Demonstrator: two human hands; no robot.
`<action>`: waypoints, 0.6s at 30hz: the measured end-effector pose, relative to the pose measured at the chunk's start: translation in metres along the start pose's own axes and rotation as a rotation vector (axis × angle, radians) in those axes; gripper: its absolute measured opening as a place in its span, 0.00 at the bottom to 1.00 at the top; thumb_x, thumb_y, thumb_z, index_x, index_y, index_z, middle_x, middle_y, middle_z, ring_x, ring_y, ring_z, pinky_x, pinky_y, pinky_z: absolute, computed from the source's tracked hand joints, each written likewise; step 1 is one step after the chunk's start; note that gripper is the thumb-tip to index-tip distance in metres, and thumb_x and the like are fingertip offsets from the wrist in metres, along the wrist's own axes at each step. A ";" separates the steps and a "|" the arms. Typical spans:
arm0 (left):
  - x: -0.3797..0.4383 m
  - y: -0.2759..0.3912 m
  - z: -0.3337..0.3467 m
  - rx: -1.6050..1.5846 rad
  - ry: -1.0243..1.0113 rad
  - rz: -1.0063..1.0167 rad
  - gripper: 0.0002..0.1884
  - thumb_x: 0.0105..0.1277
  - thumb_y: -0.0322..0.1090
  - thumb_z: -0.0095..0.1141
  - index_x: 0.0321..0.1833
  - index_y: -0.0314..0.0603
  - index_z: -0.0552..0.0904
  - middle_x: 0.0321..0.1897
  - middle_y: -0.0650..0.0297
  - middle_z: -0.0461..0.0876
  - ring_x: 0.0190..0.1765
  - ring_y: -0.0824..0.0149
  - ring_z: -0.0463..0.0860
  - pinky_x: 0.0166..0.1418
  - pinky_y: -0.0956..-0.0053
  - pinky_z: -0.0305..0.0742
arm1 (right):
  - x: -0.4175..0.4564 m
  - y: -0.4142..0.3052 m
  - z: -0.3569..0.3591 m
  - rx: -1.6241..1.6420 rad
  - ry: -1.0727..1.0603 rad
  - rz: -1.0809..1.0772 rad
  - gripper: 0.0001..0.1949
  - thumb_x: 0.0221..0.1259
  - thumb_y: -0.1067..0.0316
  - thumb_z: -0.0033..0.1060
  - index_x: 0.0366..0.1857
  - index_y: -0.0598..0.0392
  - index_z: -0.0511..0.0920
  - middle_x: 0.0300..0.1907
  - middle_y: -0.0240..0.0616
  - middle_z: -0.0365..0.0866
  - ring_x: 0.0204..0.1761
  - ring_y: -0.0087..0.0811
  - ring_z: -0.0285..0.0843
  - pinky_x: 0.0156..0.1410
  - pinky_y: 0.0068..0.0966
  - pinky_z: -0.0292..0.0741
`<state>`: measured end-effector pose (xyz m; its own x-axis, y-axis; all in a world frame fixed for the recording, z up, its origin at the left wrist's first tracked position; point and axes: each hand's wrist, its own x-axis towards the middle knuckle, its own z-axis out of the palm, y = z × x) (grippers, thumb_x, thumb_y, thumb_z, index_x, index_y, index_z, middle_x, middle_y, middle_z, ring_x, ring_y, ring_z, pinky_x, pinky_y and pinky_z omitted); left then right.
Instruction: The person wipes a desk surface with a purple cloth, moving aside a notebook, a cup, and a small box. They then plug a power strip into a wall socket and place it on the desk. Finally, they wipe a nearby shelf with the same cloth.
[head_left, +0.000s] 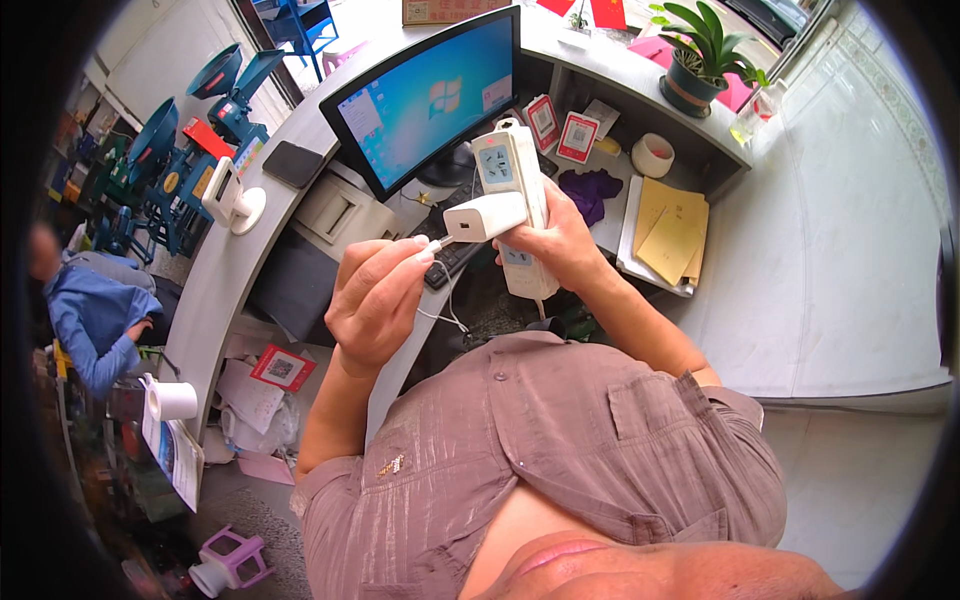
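Observation:
My right hand grips a white power strip, held up before my chest; its cord hangs from the lower end. A white charger block sits against the strip's face, its port side towards the left, with my thumb beside it. Between thumb and fingertips, my left hand pinches a white cable plug. Its metal tip is close to the charger's port; whether they touch I cannot tell. From the plug a thin white cable loops down under the hands.
Behind the strip stand a monitor and a keyboard. A printer is at the left, a phone on the curved counter. Yellow envelopes lie on papers at the right, below a potted plant. Another person is at far left.

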<state>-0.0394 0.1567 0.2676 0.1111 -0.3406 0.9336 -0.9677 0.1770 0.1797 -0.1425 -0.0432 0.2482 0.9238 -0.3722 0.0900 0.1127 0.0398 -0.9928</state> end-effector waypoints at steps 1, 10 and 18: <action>0.000 0.001 0.001 0.041 -0.006 0.023 0.14 0.48 0.15 0.66 0.40 0.32 0.83 0.39 0.54 0.85 0.36 0.59 0.81 0.39 0.72 0.78 | 0.000 0.001 0.001 -0.006 -0.003 -0.009 0.27 0.51 0.69 0.68 0.55 0.58 0.67 0.42 0.38 0.79 0.37 0.26 0.82 0.39 0.29 0.83; 0.003 0.004 0.000 0.090 -0.176 0.124 0.19 0.47 0.18 0.64 0.45 0.32 0.84 0.42 0.54 0.83 0.37 0.59 0.79 0.39 0.71 0.78 | -0.006 0.009 -0.002 -0.063 0.001 -0.029 0.29 0.51 0.71 0.67 0.59 0.58 0.66 0.44 0.37 0.78 0.38 0.26 0.82 0.41 0.27 0.83; 0.005 0.010 0.001 0.156 -0.238 0.225 0.19 0.47 0.21 0.62 0.46 0.32 0.83 0.42 0.53 0.83 0.36 0.60 0.79 0.39 0.71 0.79 | -0.007 0.012 -0.011 -0.281 -0.050 -0.154 0.31 0.52 0.74 0.65 0.63 0.60 0.64 0.50 0.38 0.75 0.46 0.26 0.79 0.43 0.26 0.83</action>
<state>-0.0488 0.1562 0.2733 -0.1466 -0.5177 0.8429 -0.9868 0.1354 -0.0885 -0.1519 -0.0505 0.2351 0.9212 -0.3079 0.2379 0.1537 -0.2738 -0.9494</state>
